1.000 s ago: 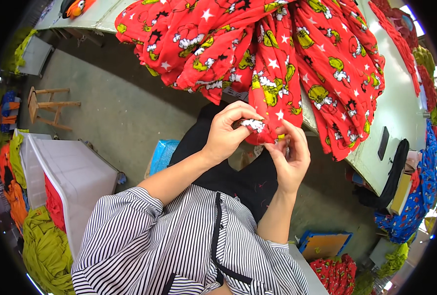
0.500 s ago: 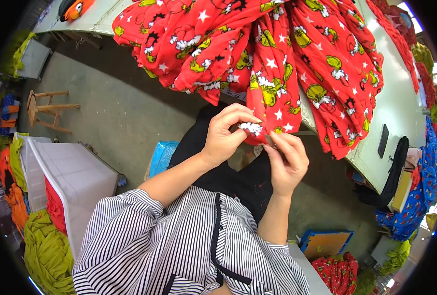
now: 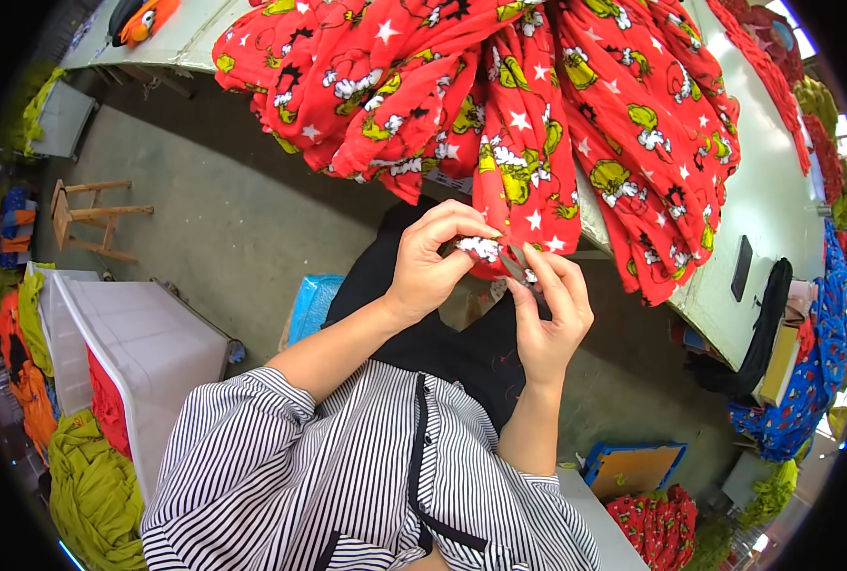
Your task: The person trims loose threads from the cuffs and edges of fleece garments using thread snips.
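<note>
Red fleece fabric [image 3: 528,143] printed with green cartoon figures and white stars hangs in folds over the table edge toward me. My left hand [image 3: 439,262] pinches an end of it, with a white-and-red patch showing between thumb and fingers. Close on the right, my right hand [image 3: 552,309] is closed around small thread snips [image 3: 516,259], their thin grey tips against the pinched cloth. Most of the snips is hidden by the fingers. Both hands are held above my lap, almost touching.
The pale green table [image 3: 766,219] curves along the far and right side, carrying a black phone [image 3: 742,268]. On the left stand a white bin [image 3: 147,333] and a wooden stool [image 3: 99,214]. Olive cloth [image 3: 90,476] lies at lower left, red printed cloth [image 3: 657,528] at lower right.
The hanging fabric and both hands have shifted slightly left. The right fingers have changed angle, and more of the snips shows between them. The left hand keeps its pinch.
</note>
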Demonstrator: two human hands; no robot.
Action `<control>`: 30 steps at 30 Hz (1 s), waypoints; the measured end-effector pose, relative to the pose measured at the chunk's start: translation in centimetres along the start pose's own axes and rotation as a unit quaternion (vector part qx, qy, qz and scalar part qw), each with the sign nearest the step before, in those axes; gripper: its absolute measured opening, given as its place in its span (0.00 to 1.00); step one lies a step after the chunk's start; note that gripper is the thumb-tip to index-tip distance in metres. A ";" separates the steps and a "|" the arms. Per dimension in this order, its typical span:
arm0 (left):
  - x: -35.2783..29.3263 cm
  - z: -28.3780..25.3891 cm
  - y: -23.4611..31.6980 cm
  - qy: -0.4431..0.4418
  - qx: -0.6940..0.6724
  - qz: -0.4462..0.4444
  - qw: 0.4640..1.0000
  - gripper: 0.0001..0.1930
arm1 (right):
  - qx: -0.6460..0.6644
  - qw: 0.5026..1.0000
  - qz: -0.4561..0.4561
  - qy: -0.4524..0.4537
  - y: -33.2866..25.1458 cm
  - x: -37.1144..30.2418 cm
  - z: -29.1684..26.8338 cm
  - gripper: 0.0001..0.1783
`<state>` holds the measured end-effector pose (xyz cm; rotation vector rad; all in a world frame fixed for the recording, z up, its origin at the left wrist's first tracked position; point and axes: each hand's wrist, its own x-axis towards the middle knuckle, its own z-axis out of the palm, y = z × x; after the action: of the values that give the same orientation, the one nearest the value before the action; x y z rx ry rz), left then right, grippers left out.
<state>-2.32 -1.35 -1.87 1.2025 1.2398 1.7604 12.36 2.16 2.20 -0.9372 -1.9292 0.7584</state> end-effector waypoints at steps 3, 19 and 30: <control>-0.1 0.1 -0.1 -0.001 -0.001 -0.004 1.000 0.13 | 0.035 0.999 0.019 0.002 -0.1 0.1 0.3 0.21; 0.0 0.5 0.0 0.033 -0.017 -0.006 0.999 0.15 | 0.067 0.997 0.022 0.006 1.0 -0.4 0.0 0.21; 0.7 1.1 1.1 -0.018 0.065 0.056 0.996 0.15 | 0.296 0.945 0.091 0.108 1.2 -1.4 1.3 0.24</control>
<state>-1.58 -0.76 -0.53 1.3966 1.3044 1.7530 12.14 1.47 0.13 -0.7812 -1.3126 1.2042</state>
